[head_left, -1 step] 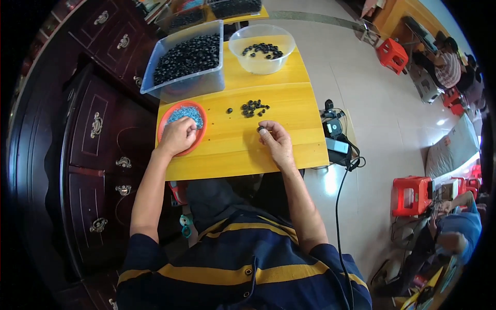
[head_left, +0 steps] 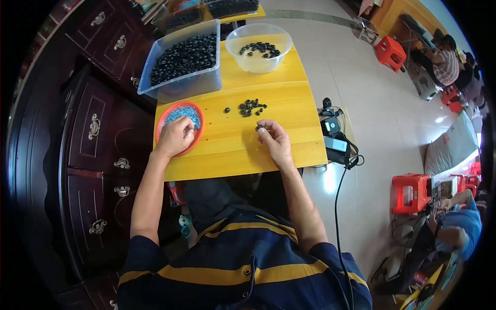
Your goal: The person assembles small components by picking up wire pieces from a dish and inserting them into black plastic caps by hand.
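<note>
My left hand (head_left: 175, 137) reaches into an orange-red round dish (head_left: 201, 123) at the table's left, its fingers closed at the edge of a heap of tiny blue, silvery pieces (head_left: 182, 112). Whatever those fingertips hold is hidden. My right hand (head_left: 277, 143), resting low over the table's right half, pinches a small dark round part (head_left: 259, 127) between thumb and fingers. Just beyond it lies a loose pile of small black round parts (head_left: 250, 108), with one single black part (head_left: 227, 110) lying to the pile's left.
A clear plastic bin (head_left: 202, 86) full of black parts stands at the yellow table's (head_left: 232, 155) far left. Beside it, a clear round tub (head_left: 261, 66) holds several more. Dark drawers (head_left: 93, 124) border the left; a black cable (head_left: 338, 206) runs down at right.
The whole view has shifted very slightly, so the table and its contents sit a little further left. Both hands keep their places and grips.
</note>
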Demonstrator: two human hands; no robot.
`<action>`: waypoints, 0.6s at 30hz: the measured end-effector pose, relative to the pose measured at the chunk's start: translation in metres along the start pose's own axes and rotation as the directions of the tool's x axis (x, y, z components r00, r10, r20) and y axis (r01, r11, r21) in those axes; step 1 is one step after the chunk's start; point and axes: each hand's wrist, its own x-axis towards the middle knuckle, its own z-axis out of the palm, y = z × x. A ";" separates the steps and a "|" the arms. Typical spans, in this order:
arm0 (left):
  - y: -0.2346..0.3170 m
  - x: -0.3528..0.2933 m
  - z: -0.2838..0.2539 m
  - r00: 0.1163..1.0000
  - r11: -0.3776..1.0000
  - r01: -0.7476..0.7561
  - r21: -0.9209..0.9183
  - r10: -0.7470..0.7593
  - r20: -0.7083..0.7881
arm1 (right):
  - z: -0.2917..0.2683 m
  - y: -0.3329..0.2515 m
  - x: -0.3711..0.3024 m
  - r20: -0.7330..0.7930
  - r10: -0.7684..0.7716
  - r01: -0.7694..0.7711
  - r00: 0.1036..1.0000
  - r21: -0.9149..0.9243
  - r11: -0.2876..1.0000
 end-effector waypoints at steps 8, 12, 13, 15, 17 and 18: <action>0.060 -0.005 0.033 0.986 0.820 0.149 -0.553 -0.162 0.025 | -0.007 0.009 -0.001 0.063 0.044 -0.048 0.997 0.069 0.996; 0.085 0.007 0.068 0.968 0.654 0.176 -0.736 -0.251 0.009 | -0.011 0.011 -0.005 0.081 -0.008 -0.005 0.997 0.152 0.988; 0.092 0.012 0.073 0.972 0.658 0.133 -0.741 -0.232 -0.030 | -0.015 0.012 -0.005 0.082 -0.016 0.002 0.997 0.174 0.985; 0.099 0.018 0.081 0.973 0.662 0.092 -0.744 -0.219 -0.075 | -0.018 0.013 -0.004 0.115 -0.019 -0.005 0.993 0.204 0.979; 0.104 0.023 0.088 0.976 0.666 0.054 -0.744 -0.193 -0.101 | -0.017 0.009 -0.006 0.097 -0.032 0.003 0.995 0.282 0.960; 0.108 0.025 0.090 0.974 0.647 0.079 -0.759 -0.214 -0.081 | -0.018 0.009 -0.006 0.101 -0.030 0.001 0.994 0.281 0.960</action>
